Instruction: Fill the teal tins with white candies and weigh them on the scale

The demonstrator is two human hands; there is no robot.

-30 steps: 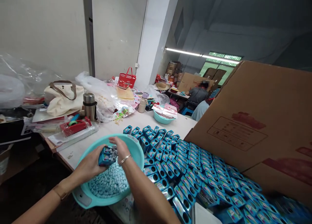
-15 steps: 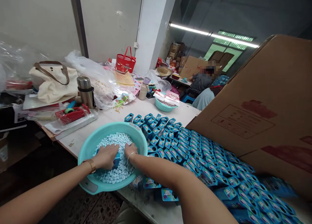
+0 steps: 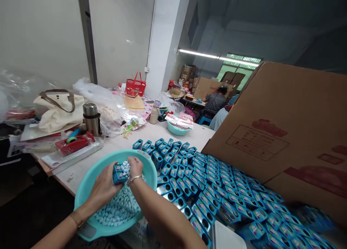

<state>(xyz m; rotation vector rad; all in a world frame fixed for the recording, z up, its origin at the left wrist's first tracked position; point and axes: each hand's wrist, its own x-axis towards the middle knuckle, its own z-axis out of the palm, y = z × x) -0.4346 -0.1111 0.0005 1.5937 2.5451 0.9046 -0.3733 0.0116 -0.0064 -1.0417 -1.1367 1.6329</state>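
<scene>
A turquoise basin (image 3: 86, 189) with grey handles holds a heap of small pale-blue pellets (image 3: 114, 209). Above the heap, my left hand (image 3: 104, 184) is closed round small blue boxes (image 3: 118, 175), tilted, and how many I cannot tell. My right hand (image 3: 135, 167) curls over a clump of pellets (image 3: 125, 167) at the mouths of these boxes. Its fingertips are partly hidden by the pellets. To the right of the basin stand rows of similar blue boxes (image 3: 199, 184) with dark round openings on top.
A large cardboard carton (image 3: 271, 144) rises behind the boxes on the right. A white lidded object (image 3: 229, 236) lies at the near edge. Further back are a steel flask (image 3: 91, 120), a red tape dispenser (image 3: 74, 142), a second turquoise bowl (image 3: 178, 129) and a seated person (image 3: 215, 102).
Both hands have come up out of the pellets, and the blue boxes are lifted with pellets at their mouths. The view has tilted up and shifted right.
</scene>
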